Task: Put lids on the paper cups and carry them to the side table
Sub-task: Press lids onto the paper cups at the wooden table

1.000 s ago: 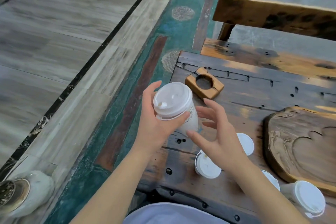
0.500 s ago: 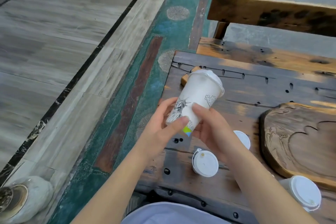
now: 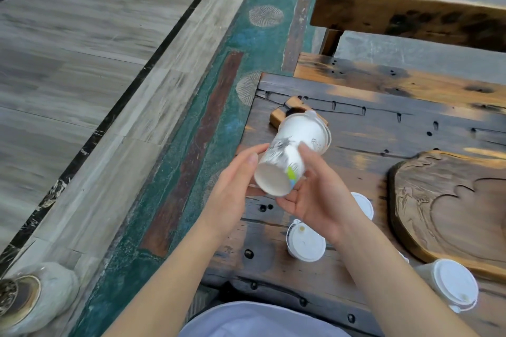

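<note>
**Lidded cup held tilted between both hands**

The fingers [image 3: 306, 156] of the right hand [image 3: 320, 200] curl round the lower wall of a paper cup [image 3: 293, 150], thumb on top and the rest beneath its base. The left hand [image 3: 235, 186] holds the other side, its thumb lying along the wall and the palm cupped near the base rim. So both hands are closed on the same cup.

The cup is in the air above the desk [image 3: 369, 128], tipped over so that its white bottom faces the camera and its lid [image 3: 319, 126] points away and up. An ink drawing and a small green and blue mark show on its wall.

Just behind the lid, a wooden block [image 3: 279, 115] with a round hole lies on the desk, partly hidden by the cup. Below the right hand stand two more lidded cups: one [image 3: 306, 243] near the wrist, another [image 3: 364, 204] half hidden behind the hand. A third [image 3: 451, 286] stands at the lower right, beside a carved tray [image 3: 449, 208].

Beyond the desk's far edge is a bench [image 3: 405, 19]. Left of the desk runs a green floor strip [image 3: 208, 107].
</note>
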Action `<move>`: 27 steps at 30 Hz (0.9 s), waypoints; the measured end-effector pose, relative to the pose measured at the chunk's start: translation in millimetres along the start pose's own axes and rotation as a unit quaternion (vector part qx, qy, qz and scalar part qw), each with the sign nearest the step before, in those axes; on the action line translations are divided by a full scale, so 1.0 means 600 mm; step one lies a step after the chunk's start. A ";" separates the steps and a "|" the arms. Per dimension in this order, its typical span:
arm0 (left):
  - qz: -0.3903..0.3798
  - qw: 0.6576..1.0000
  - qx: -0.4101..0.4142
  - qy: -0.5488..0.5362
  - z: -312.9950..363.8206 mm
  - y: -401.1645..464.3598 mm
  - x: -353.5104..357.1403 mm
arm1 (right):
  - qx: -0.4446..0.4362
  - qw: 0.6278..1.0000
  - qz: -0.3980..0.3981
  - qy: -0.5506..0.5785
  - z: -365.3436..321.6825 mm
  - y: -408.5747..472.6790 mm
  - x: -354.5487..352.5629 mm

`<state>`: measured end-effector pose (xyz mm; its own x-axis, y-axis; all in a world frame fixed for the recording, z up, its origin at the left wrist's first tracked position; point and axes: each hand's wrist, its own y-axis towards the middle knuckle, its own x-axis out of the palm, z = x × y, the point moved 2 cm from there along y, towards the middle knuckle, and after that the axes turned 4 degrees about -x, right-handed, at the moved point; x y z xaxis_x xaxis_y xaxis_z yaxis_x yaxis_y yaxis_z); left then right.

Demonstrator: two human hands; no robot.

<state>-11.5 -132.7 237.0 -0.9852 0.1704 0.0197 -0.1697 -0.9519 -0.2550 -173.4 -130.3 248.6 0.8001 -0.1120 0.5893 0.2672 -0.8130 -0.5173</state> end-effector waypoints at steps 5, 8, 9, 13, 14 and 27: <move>0.004 1.000 -0.001 -0.018 0.000 0.008 -0.009 | -0.142 0.959 0.017 -0.245 -0.003 0.002 -0.005; 0.000 1.000 0.008 0.002 -0.001 0.009 -0.011 | -0.208 0.911 0.019 -0.355 -0.007 0.000 -0.005; 0.003 1.000 0.014 0.011 -0.003 0.011 -0.013 | -0.224 0.889 0.017 -0.399 -0.006 0.001 -0.004; 0.013 0.999 0.030 0.021 -0.005 0.011 -0.018 | -0.274 0.821 0.001 -0.501 -0.002 0.004 0.005; 0.021 0.999 0.035 0.026 -0.004 0.011 -0.020 | -0.291 0.800 -0.007 -0.525 -0.003 0.007 0.011; 0.290 0.951 -0.016 -0.109 -0.017 -0.103 -0.203 | -0.251 0.693 -0.252 -0.627 0.068 0.116 0.212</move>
<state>119.1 -91.9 240.7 -0.8953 -0.4406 0.0651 0.4010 -0.8610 -0.3128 -30.9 -177.7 262.5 0.5947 0.5862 -0.5501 0.7135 -0.7002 0.0251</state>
